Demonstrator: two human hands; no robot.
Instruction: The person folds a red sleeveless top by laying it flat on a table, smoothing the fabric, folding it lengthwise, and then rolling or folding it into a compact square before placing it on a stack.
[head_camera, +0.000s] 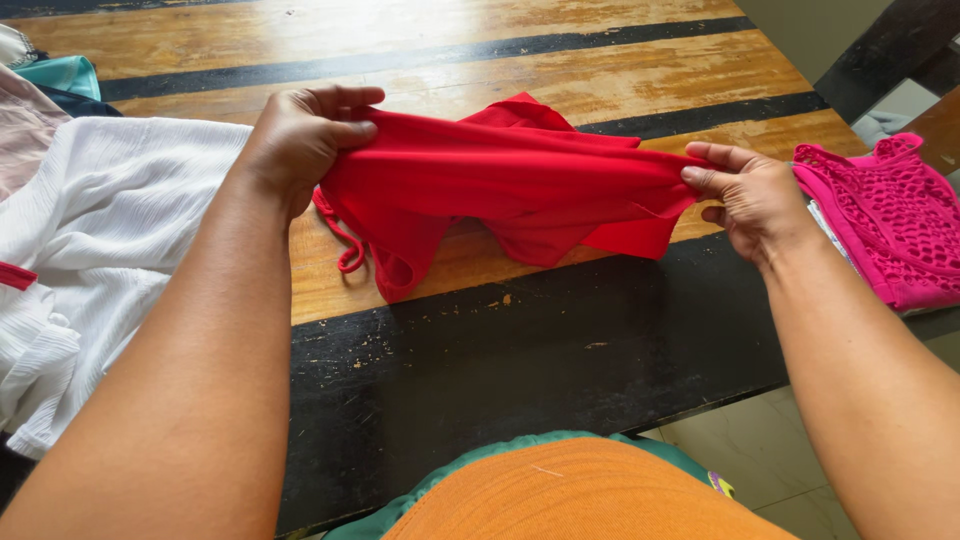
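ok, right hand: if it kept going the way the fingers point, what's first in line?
The right hand points left, along the red garment it pinches. Past that cloth, the first thing in line looks like the left hand gripping the other end. Depth is unclear, so it might pass slightly in front.

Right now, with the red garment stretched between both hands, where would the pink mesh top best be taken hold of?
Grip the pink mesh top at its near left edge, coming from the left, where the right hand is closest. It lies flat and folded on the table, and that edge looks exposed; the far side runs out of view.
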